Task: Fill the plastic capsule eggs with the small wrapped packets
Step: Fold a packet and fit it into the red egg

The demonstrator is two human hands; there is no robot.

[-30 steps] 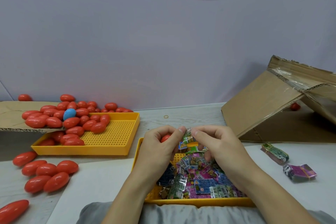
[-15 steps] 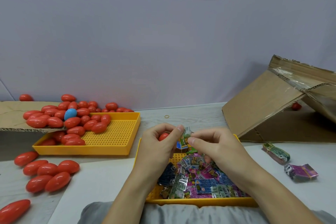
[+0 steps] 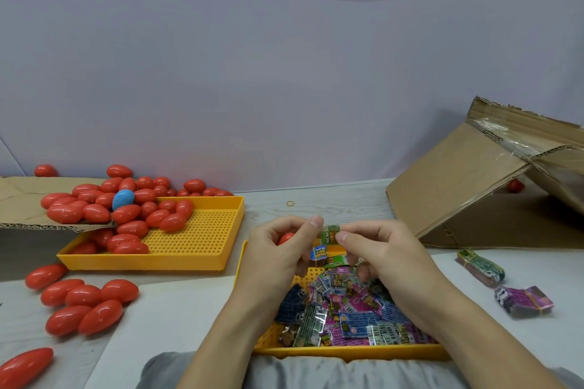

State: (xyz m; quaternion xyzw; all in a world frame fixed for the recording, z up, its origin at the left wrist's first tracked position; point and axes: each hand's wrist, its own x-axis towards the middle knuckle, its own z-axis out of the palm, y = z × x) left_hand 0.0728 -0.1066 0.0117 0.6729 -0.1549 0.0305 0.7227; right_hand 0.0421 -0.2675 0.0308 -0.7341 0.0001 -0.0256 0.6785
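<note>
Pale lilac wall fills the upper frame, with a grey table (image 3: 331,203) below it. At lower centre the left hand (image 3: 278,256) curls its fingers round a red egg (image 3: 286,237), only partly visible inside the grip, while its thumb also pinches a green packet (image 3: 330,232). The right hand (image 3: 382,254) pinches the same packet from the other side with thumb and forefinger. Both hands hover above a yellow tray (image 3: 347,352) heaped with small wrapped packets (image 3: 344,309). At left, a second yellow tray (image 3: 196,249) holds a pile of red eggs (image 3: 126,214) and one blue egg (image 3: 123,199). More red eggs (image 3: 82,303) lie loose at lower left. A tilted cardboard box (image 3: 467,180) stands at right, with two packet bundles (image 3: 502,284) below it.
</note>
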